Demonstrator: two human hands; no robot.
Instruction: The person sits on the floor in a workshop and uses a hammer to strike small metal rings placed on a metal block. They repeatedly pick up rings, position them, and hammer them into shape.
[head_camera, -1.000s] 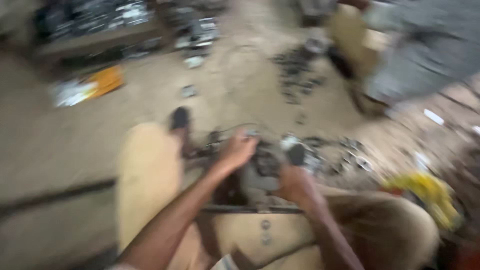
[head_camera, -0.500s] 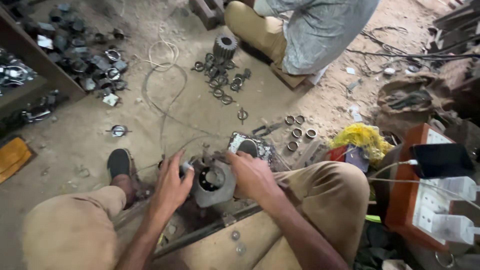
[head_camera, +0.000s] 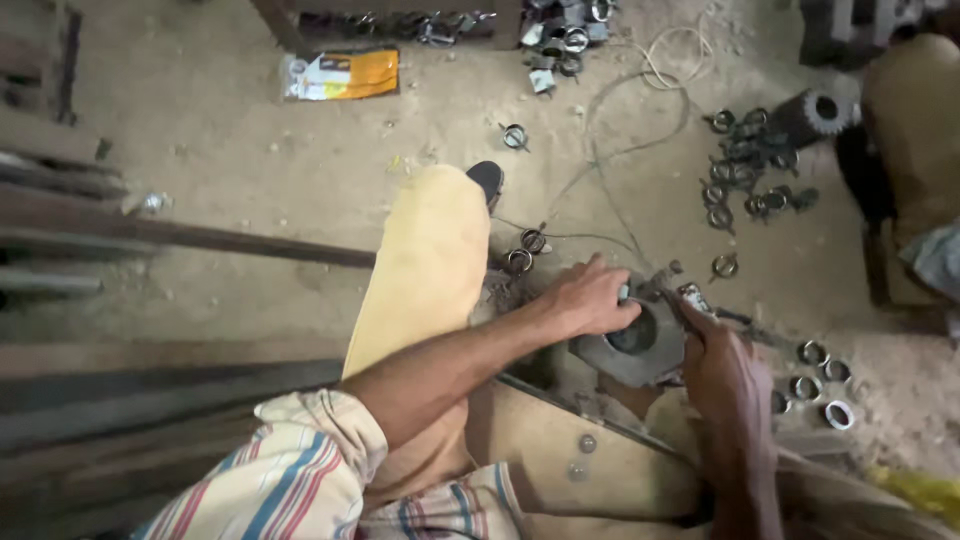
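**Both hands on the grey housing**

Since half a second ago your view has swung left, so the orange and white packet (head_camera: 343, 74) now shows at the far left, while both hands sit on the casting as they did.

Near left, dark metal bars (head_camera: 180, 235) lie across the dusty floor. Further right, your left hand (head_camera: 590, 298) curls over the far-left rim of the grey round metal housing (head_camera: 635, 345), which rests on the ground between your knees; fingers closed on it. Your right hand (head_camera: 722, 365) cups its right side, pressing against it. Keeping the left grip firm should stop the casting turning while the right hand works.

Far right, small steel rings (head_camera: 815, 370) lie scattered, with a dark toothed gear (head_camera: 815, 112) beyond.

Your right fingertips are hidden behind the housing, so you cannot tell what they pinch. Another seated person is cut off at the right edge.
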